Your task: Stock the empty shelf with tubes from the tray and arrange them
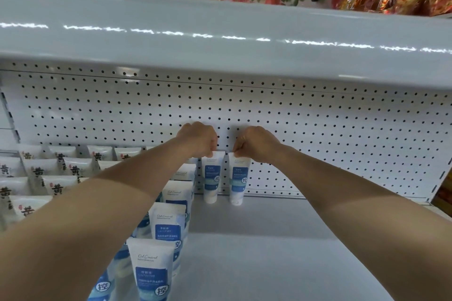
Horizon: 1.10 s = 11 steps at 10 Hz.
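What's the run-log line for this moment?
phase: placing | left hand: pinches left tube top | right hand: pinches right tube top | tubes: upright, caps down, on shelf by pegboard

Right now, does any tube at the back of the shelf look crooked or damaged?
Nothing stands out. The left hand pinches one white-and-blue plastic tube, the right hand its twin; both stand upright on their caps.

Bright even light, glare streaks, edge distortion.
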Each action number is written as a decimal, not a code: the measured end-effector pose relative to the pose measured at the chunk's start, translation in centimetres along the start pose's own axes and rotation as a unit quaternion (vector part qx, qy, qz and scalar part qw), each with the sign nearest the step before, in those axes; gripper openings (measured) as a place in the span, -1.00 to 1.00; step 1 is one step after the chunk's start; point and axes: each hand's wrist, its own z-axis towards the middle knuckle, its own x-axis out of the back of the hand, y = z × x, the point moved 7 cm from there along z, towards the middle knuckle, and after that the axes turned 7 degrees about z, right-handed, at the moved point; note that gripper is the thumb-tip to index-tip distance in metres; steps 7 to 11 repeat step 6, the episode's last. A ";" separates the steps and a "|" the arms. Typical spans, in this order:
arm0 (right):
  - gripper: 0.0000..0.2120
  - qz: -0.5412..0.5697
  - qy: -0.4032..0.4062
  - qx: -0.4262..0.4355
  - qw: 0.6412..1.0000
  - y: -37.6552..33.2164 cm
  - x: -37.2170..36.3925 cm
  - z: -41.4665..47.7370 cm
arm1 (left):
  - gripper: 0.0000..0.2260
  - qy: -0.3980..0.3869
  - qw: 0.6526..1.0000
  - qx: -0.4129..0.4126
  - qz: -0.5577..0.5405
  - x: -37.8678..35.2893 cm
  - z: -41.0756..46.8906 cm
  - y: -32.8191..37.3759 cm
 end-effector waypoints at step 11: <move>-0.55 0.002 0.035 -0.014 0.999 -4.3 4.1 -2.9 | -0.58 0.043 0.991 0.025 -0.125 4.5 -2.8 -3.1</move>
